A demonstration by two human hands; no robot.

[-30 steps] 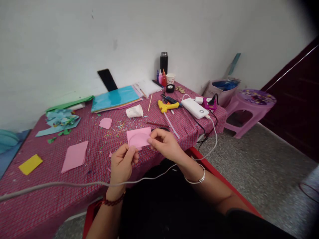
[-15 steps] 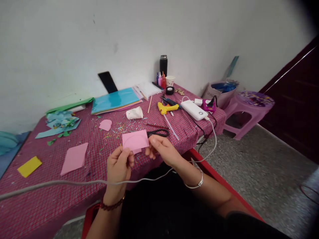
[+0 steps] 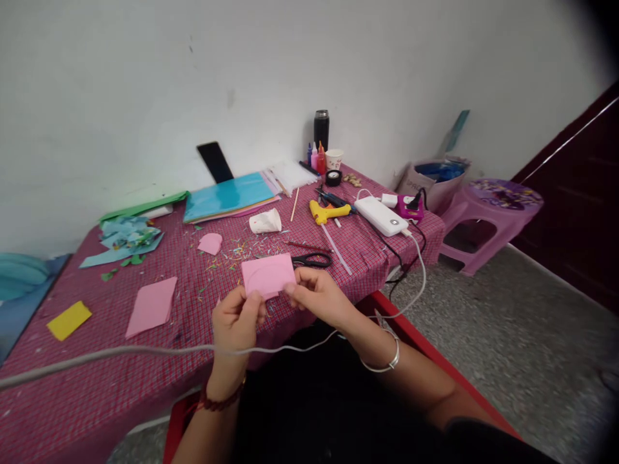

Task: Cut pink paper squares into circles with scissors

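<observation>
A pink sheet of paper [image 3: 269, 274] with a curved pencil line on it is held up over the table's front edge. My left hand [image 3: 238, 319] pinches its lower left corner between thumb and fingers. At its lower right corner, my right hand [image 3: 316, 295] grips the paper too, thumb on top. Just behind the sheet lie black-handled scissors [image 3: 313, 260], their blades hidden by the paper, and a dark pencil [image 3: 309, 247]. A cut pink paper piece with a rounded edge [image 3: 211, 243] rests farther back, and a pink paper stack [image 3: 152, 307] lies to the left.
A yellow glue gun [image 3: 329, 211], a white power bank [image 3: 382, 216] and a paper cup on its side [image 3: 265, 222] lie beyond my hands. A white cable [image 3: 164, 351] crosses before my wrists. Blue paper scraps [image 3: 128, 235] and a yellow piece [image 3: 69, 320] are at left.
My right hand's fingers have closed on the right corner of the pink paper, which they were beside before. The whole view has shifted slightly.
</observation>
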